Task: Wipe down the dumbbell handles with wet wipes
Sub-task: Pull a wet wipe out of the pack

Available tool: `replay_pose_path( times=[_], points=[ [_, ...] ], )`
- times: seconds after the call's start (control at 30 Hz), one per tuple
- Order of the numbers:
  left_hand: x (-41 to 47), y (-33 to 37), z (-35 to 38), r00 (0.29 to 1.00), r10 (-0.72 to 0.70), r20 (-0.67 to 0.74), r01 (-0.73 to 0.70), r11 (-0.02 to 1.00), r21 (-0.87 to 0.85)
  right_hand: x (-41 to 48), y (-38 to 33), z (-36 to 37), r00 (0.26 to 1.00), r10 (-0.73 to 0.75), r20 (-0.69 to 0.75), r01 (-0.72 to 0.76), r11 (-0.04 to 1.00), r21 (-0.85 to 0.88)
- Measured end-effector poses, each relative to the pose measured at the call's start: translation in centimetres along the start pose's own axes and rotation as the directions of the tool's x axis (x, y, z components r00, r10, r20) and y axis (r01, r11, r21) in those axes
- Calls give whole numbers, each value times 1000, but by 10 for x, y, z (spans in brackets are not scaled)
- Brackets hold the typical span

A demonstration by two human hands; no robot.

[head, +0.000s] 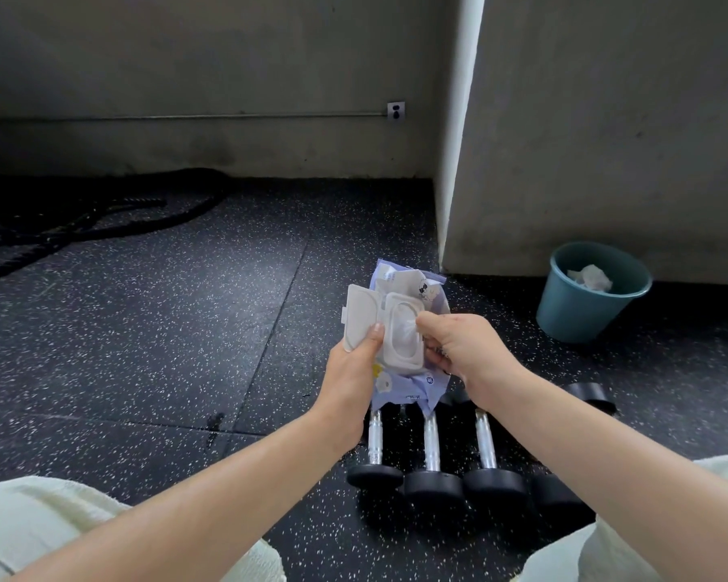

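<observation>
My left hand point(354, 371) grips a purple-and-white pack of wet wipes point(408, 287) with its white plastic lid point(360, 315) flipped open to the left. At the pack's opening, the fingertips of my right hand point(459, 346) pinch a wet wipe point(404, 336). On the floor under my hands, several dumbbells lie side by side, with chrome handles point(431, 438) and black heads point(433, 485). Their far heads are hidden behind the pack, and my right arm covers part of the rightmost one.
A teal bucket point(564, 304) with crumpled white wipes inside stands at the right, against a grey concrete wall. Thick black ropes point(102, 216) lie on the speckled black rubber floor at the far left. My knees in pale trousers frame the bottom corners.
</observation>
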State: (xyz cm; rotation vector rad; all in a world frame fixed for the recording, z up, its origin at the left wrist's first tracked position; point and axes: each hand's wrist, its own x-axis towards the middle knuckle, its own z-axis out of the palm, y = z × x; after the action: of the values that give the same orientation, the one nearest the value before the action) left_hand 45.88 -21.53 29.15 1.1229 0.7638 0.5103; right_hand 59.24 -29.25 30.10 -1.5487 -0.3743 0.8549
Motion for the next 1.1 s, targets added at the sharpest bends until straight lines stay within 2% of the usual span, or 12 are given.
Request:
replay_pose_path(
  times=[0.13, 0.33, 0.47, 0.53, 0.6, 0.7, 0.8, 0.87, 0.9, 0.97, 1.03, 1.1],
  points=[
    [1, 1, -1, 1000, -5, -9, 5, 1000, 7, -3, 4, 1, 999, -39, -16, 37, 996, -80],
    [4, -6, -3, 1000, 6, 16, -6, 1000, 4, -3, 0, 4, 1000, 3, 8, -3, 998, -58],
    [14, -9, -4, 997, -63, -43, 66, 996, 65, -6, -27, 1, 992, -115, 43, 118, 990, -76],
    [20, -13, -6, 993, -88, -83, 97, 989, 116, -7, -52, -7, 973, -218, 76, 212, 974, 78],
    [28, -19, -11, 986, -113, -124, 130, 981, 145, -6, -75, -20, 943, -325, 74, 285, 902, 324],
    [34, -24, -19, 976, -94, -198, 126, 980, 155, -1, -83, -30, 952, -304, 39, 246, 835, 493],
    [39, -28, -33, 971, -19, -237, 63, 982, 180, 16, -52, -16, 993, -74, -87, 98, 943, 317],
    [45, -28, -43, 965, -15, -263, 71, 976, 204, 30, -24, -7, 978, 39, -206, -32, 999, 38],
    [46, -28, -48, 964, -28, -265, 89, 972, 220, 36, -9, -3, 975, 67, -212, -92, 990, -110],
    [47, -32, -59, 966, -70, -249, 129, 965, 229, 43, 18, 7, 973, 131, -188, -177, 951, -254],
    [42, -32, -70, 981, -66, -181, 100, 977, 188, 51, 44, 22, 965, 238, -107, -258, 930, -261],
    [37, -33, -83, 995, -63, -82, 78, 977, 197, 51, 57, 42, 955, 291, 51, -270, 931, -246]
  ],
)
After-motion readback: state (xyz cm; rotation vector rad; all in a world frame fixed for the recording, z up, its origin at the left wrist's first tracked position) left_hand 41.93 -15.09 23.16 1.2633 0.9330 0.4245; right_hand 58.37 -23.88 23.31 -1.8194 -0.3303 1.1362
